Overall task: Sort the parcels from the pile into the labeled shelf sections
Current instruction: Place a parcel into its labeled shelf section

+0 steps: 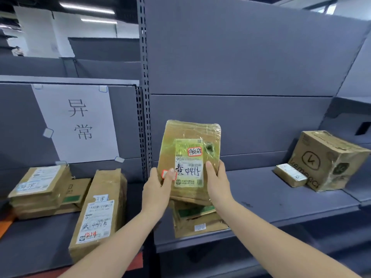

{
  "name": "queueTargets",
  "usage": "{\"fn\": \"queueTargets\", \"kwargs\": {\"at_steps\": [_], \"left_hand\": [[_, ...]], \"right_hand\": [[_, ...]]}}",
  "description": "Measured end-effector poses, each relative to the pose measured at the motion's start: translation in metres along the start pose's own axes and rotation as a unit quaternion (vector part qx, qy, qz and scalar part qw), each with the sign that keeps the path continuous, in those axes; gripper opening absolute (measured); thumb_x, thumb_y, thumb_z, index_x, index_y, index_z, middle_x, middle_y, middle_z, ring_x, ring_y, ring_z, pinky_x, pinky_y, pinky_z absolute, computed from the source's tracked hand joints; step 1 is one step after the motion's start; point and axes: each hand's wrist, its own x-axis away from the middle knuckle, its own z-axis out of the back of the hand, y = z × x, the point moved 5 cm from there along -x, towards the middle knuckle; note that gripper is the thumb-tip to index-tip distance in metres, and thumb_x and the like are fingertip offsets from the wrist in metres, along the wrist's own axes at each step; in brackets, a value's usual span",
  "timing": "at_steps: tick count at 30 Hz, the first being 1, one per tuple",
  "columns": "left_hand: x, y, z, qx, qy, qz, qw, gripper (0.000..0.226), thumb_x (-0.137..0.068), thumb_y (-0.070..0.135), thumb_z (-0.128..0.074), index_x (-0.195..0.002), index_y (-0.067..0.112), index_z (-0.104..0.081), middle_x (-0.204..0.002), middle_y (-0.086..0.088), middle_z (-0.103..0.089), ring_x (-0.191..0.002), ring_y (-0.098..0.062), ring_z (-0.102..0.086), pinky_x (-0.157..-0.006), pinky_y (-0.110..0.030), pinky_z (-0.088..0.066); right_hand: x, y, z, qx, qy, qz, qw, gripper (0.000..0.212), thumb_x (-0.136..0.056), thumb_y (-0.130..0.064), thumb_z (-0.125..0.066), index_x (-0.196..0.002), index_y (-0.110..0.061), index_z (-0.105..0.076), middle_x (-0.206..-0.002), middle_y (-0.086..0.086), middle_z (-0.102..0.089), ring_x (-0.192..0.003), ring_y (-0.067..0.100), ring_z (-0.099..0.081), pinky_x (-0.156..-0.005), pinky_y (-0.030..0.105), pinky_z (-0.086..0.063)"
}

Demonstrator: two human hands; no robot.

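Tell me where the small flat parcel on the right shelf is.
In the head view, the small flat parcel lies at the right on the grey shelf, against the lower left side of the big printed carton.

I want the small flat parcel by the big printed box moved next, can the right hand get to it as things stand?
Probably not yet. The right hand and left hand both grip the taped parcel. The shelf lies bare between it and the small flat parcel leaning by the printed box.

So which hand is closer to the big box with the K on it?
Right. The right hand grips the taped parcel on the side facing the K box; the left hand holds the far side.
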Motion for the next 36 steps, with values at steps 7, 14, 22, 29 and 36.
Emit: {"fn": "queueTargets", "kwargs": {"at_steps": [7, 14, 22, 29, 36], "left_hand": [[0.021, -0.011, 0.040, 0.004, 0.005, -0.001, 1.000, 0.034, -0.098, 0.047, -0.042, -0.094, 0.014, -0.046, -0.088, 0.000, -0.063, -0.082, -0.021, -0.059, -0.073, -0.040, -0.047], [0.036, -0.007, 0.069, -0.001, 0.017, -0.008, 1.000, 0.031, -0.099, 0.046, -0.043, -0.095, 0.015, -0.046, -0.086, 0.004, -0.062, -0.079, -0.016, -0.058, -0.072, -0.037, -0.047], [0.072, -0.004, 0.098, 0.007, 0.042, 0.003, 0.999, 0.030, -0.099, 0.046, -0.043, -0.100, 0.016, -0.046, -0.089, 0.005, -0.060, -0.082, -0.016, -0.056, -0.072, -0.037, -0.046], [0.127, -0.005, 0.109, -0.004, 0.060, 0.014, 0.998, 0.031, -0.098, 0.047, -0.043, -0.100, 0.016, -0.049, -0.092, 0.005, -0.059, -0.085, -0.013, -0.054, -0.072, -0.034, -0.043], [0.202, -0.009, 0.114, -0.019, 0.051, 0.048, 0.997, 0.025, -0.099, 0.047, -0.041, -0.094, 0.022, -0.043, -0.089, 0.013, -0.057, -0.085, -0.015, -0.054, -0.075, -0.034, -0.042]], "right_hand": [[0.038, -0.014, -0.024, -0.002, -0.006, 0.021, 1.000, 0.039, -0.102, -0.044, -0.037, -0.138, -0.030, -0.039, -0.120, -0.011, -0.059, -0.113, 0.014, -0.052, -0.095, 0.034, -0.040], [0.058, -0.014, -0.041, -0.018, 0.001, 0.033, 0.999, 0.040, -0.100, -0.047, -0.039, -0.137, -0.032, -0.042, -0.121, -0.008, -0.062, -0.113, 0.017, -0.057, -0.102, 0.047, -0.045], [0.092, -0.018, -0.050, -0.031, -0.025, 0.044, 0.998, 0.039, -0.100, -0.045, -0.042, -0.136, -0.031, -0.045, -0.120, -0.008, -0.062, -0.114, 0.016, -0.057, -0.102, 0.047, -0.046], [0.142, -0.008, -0.032, -0.032, -0.031, 0.042, 0.998, 0.042, -0.100, -0.043, -0.042, -0.139, -0.027, -0.045, -0.125, -0.006, -0.060, -0.118, 0.017, -0.054, -0.104, 0.042, -0.043], [0.207, 0.014, -0.007, -0.026, -0.043, 0.009, 0.999, 0.041, -0.100, -0.043, -0.042, -0.139, -0.029, -0.044, -0.128, -0.009, -0.058, -0.120, 0.015, -0.051, -0.100, 0.035, -0.041]]}}
